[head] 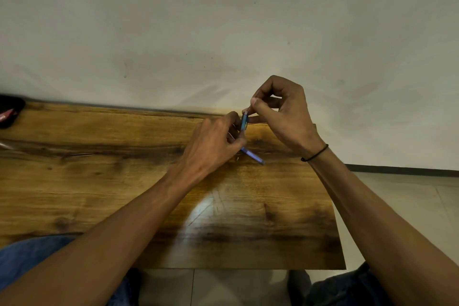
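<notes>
My left hand (213, 143) grips a slim blue pen barrel (244, 122), held upright above the wooden table (99, 181). My right hand (280, 112) pinches a thin small part (249, 108) at the barrel's top end between thumb and forefinger; what that part is I cannot make out. A second blue pen piece (253, 156) lies slanted on the table just below my left hand. A tiny metal bit (237, 158) lies beside it.
A black and red object (8, 112) sits at the table's far left edge. The table stands against a pale wall (223, 32). Its right edge (335, 206) borders tiled floor. My blue-jeaned knees (347, 285) show below the front edge.
</notes>
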A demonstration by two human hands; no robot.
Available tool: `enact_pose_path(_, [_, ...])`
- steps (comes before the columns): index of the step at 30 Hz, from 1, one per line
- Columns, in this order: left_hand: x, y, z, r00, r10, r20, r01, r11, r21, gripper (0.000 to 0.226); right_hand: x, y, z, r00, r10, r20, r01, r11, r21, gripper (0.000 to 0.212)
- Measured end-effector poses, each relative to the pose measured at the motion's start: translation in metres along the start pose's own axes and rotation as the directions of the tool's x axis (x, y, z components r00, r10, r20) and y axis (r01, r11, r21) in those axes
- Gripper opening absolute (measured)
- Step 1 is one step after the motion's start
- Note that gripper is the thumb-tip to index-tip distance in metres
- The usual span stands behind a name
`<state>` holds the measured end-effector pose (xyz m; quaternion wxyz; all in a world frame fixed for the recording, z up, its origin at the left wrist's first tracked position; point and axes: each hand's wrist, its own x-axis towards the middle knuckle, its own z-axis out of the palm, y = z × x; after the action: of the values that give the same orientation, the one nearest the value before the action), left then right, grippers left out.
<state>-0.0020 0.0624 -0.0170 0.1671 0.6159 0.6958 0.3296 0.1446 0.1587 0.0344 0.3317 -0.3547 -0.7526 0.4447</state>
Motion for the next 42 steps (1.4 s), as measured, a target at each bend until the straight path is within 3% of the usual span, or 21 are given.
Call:
enact_pose_path(31, [0.0006,-0.0029,0.002,1.0,0.01,-0.004,-0.01,1.0,0.015,0.021,-0.0003,0.0014,0.0012,1.0,-0.009,0.013,0.011,0.995,-0.1,0.003])
enact_pose_path(42, [0.0012,-0.0061,-0.0002,0.997,0.037,-0.064,-0.038,0.999,-0.004,0.016,0.0013,0.0073,0.0015,1.0,0.012,-0.015,-0.012,1.0,0.013,0.004])
